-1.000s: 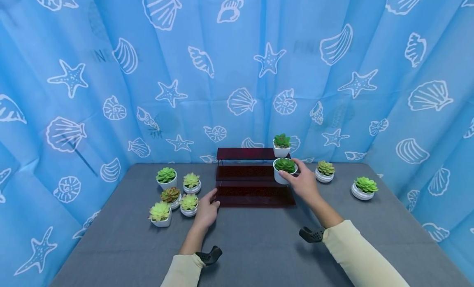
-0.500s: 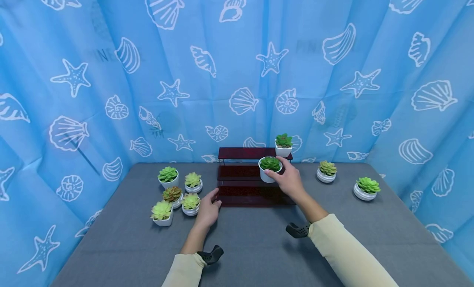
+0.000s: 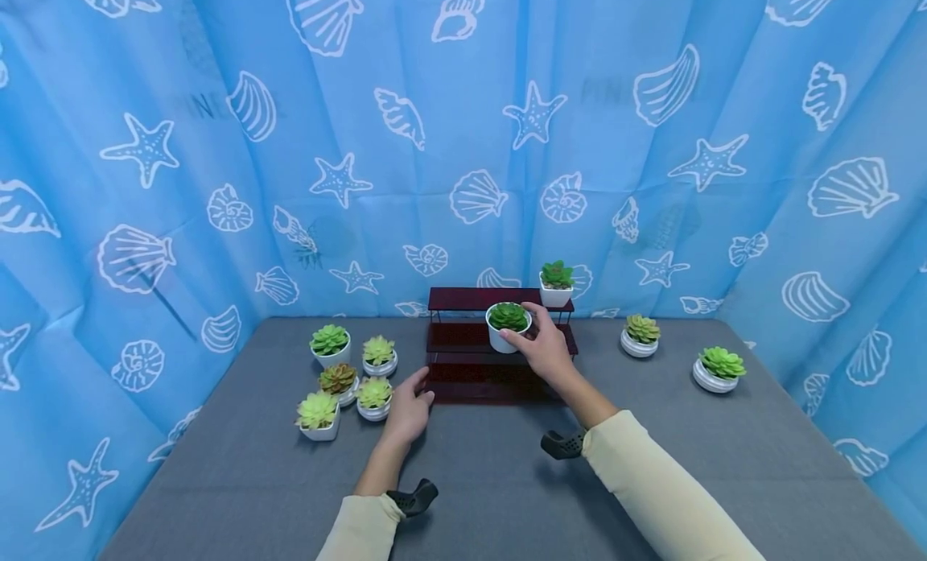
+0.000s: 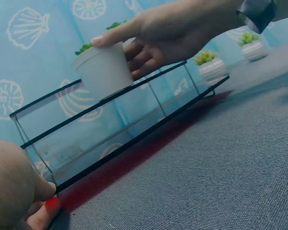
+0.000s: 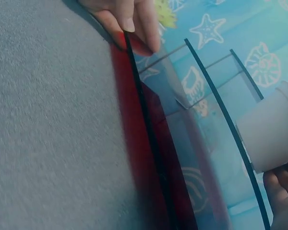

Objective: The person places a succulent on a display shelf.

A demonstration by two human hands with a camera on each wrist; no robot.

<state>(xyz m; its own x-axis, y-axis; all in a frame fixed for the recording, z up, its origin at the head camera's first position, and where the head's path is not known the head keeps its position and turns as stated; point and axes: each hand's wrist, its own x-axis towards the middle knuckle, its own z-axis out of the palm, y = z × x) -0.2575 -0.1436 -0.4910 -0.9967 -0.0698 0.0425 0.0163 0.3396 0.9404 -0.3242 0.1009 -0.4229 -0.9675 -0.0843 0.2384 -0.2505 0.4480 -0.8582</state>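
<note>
A dark red three-tier display stand (image 3: 474, 385) stands at the table's middle. My left hand (image 3: 408, 412) pinches the left end of its lowest tier, thumb above and fingers below in the right wrist view. My right hand (image 3: 547, 352) grips a potted succulent (image 3: 501, 340) by its round white pot, which is upright at the middle tier. Whether the pot's base touches that tier I cannot tell. Another succulent in a square white pot (image 3: 556, 293) sits on the top tier's right end.
Left of the stand cluster several potted succulents (image 3: 372, 410), one close to my left hand. To the right stand two more, an olive-green one (image 3: 640, 348) and a bright green one (image 3: 715, 380). A blue shell-print curtain (image 3: 427, 175) hangs behind the grey table (image 3: 478, 488).
My right hand has carried the potted succulent leftward along the middle tier, from its right end to around its centre. The left hand keeps its place at the stand. The view has shifted slightly.
</note>
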